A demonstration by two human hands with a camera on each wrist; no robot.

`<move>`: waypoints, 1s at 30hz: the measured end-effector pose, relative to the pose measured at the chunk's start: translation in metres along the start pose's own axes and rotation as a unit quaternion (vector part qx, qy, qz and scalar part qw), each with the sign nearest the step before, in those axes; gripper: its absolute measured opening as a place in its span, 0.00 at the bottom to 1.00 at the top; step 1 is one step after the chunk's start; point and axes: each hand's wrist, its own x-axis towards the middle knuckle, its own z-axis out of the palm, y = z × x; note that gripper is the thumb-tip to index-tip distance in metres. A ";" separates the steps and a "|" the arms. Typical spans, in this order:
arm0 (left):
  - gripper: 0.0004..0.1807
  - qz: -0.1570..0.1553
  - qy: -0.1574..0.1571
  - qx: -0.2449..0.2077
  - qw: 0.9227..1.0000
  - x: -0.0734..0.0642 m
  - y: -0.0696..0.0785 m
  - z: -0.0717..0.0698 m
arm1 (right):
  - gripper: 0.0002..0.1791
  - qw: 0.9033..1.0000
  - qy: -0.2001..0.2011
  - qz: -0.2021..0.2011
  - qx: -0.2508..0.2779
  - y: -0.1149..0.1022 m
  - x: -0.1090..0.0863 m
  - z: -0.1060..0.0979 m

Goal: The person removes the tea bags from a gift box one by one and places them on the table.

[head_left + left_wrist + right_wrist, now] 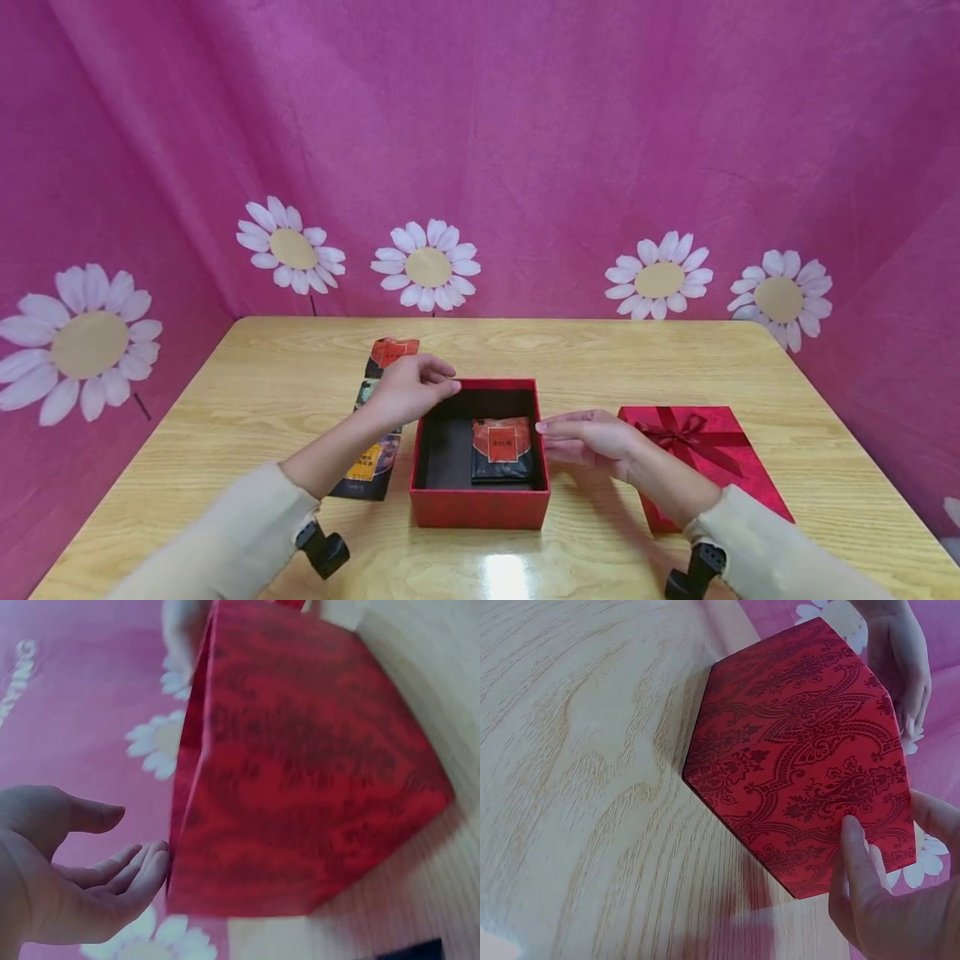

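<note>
A red patterned gift box (480, 510) without its lid stands on the table, its inside dark. In its right part lies a black and red packet (502, 450) with a red label. My left hand (412, 387) hovers at the box's far left corner, fingers relaxed and holding nothing; in the left wrist view its fingertips come right up to the rim. My right hand (592, 437) grips the right wall, the thumb at the rim and the fingers (851, 844) against the patterned outside.
Left of the box, a column of packets lies on the table (247, 417), a red one (392, 350) at the back and a yellow and black one (367, 471) in front. The red lid (750, 467) with a ribbon bow lies at the right, partly behind my right forearm.
</note>
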 end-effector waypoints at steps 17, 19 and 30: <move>0.23 -0.212 -0.115 -0.141 0.960 0.009 0.014 0.050 | 0.31 1.000 0.002 0.001 0.004 0.000 0.000 0.000; 0.25 -0.229 -0.114 -0.149 0.955 0.009 0.014 0.052 | 0.31 1.000 0.002 0.002 0.004 -0.001 0.000 0.000; 0.23 -0.254 -0.130 -0.217 0.934 0.011 0.013 0.055 | 0.32 1.000 -0.009 -0.002 0.011 -0.001 0.000 0.000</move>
